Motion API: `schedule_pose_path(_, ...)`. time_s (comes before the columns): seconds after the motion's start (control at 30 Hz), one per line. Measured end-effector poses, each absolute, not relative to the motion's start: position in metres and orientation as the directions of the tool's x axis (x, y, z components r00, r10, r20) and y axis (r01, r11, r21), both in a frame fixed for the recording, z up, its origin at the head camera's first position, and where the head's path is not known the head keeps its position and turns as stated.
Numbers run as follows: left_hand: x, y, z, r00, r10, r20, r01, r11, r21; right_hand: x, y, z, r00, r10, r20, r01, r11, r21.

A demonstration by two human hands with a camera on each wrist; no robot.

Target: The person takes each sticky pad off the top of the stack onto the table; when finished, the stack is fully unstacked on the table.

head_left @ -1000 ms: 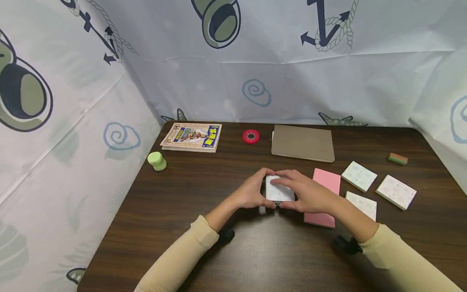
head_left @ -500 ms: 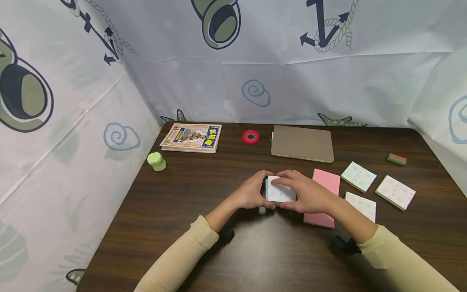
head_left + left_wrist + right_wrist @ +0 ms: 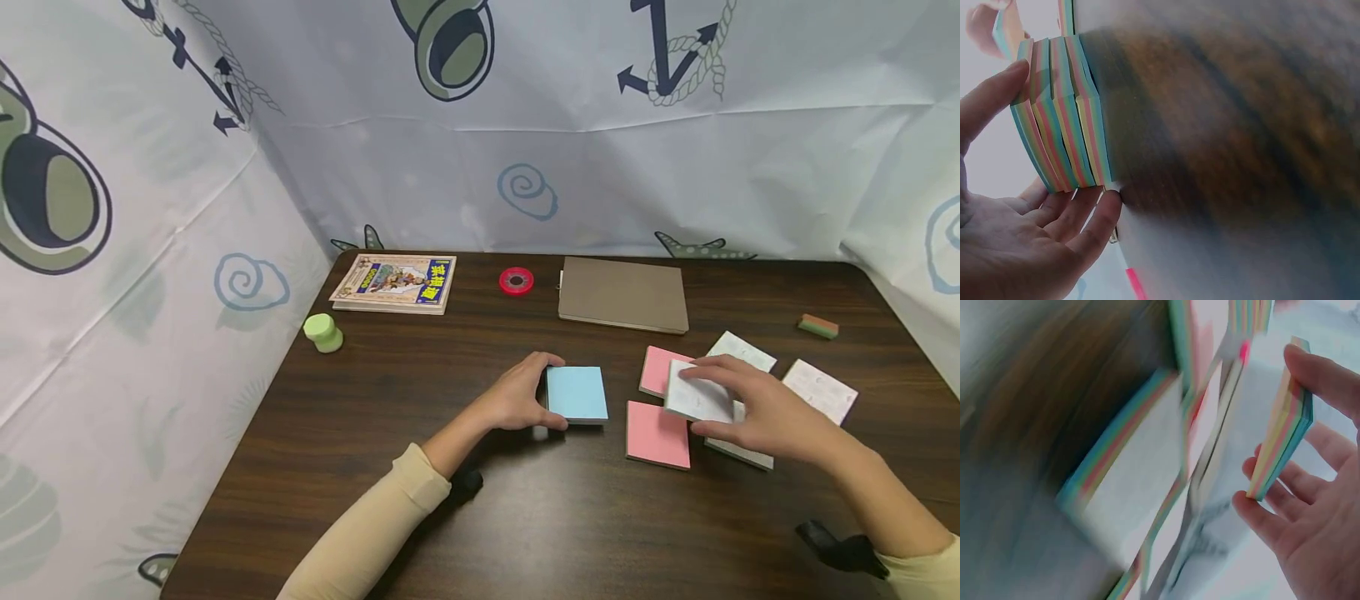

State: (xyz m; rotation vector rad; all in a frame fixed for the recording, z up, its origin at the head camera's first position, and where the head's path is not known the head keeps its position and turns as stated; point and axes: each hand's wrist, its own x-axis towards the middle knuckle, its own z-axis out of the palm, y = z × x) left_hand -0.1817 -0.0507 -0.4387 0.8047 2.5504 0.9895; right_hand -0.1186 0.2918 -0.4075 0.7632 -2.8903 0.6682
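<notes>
head view: left hand [image 3: 522, 396] grips a blue-topped stack [image 3: 577, 393] on the worktop [image 3: 525, 517]; right hand [image 3: 772, 412] pinches a white-topped pad [image 3: 696, 395], raised near two pink pads [image 3: 657, 437]. left wrist view: stack comprises four striped pads [image 3: 1063, 134]. right wrist view: white-topped pad clear of the worktop.

dark table [image 3: 420, 367], apparently cloth walls [image 3: 637, 175]

Head: held white pad [image 3: 699, 395] partly covered; right sleeve [image 3: 928, 568] cut off | Left wrist: tabletop [image 3: 1222, 125] blurred
</notes>
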Motion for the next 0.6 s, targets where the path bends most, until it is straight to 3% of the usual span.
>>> schedule_pose_path(0.3,-0.183,-0.051,-0.439,-0.799,0.597,-0.072,0.393,0.608,0.689,-0.082,0.383,-0.434,-0.912,-0.33,0.244,-0.395,0.866,-0.307)
schedule_pose_path(0.6,-0.183,-0.052,-0.44,-0.803,0.59,-0.079,0.386,0.617,0.686,-0.061,0.414,-0.457,-0.933,-0.302,0.198,-0.347,0.9,-0.264)
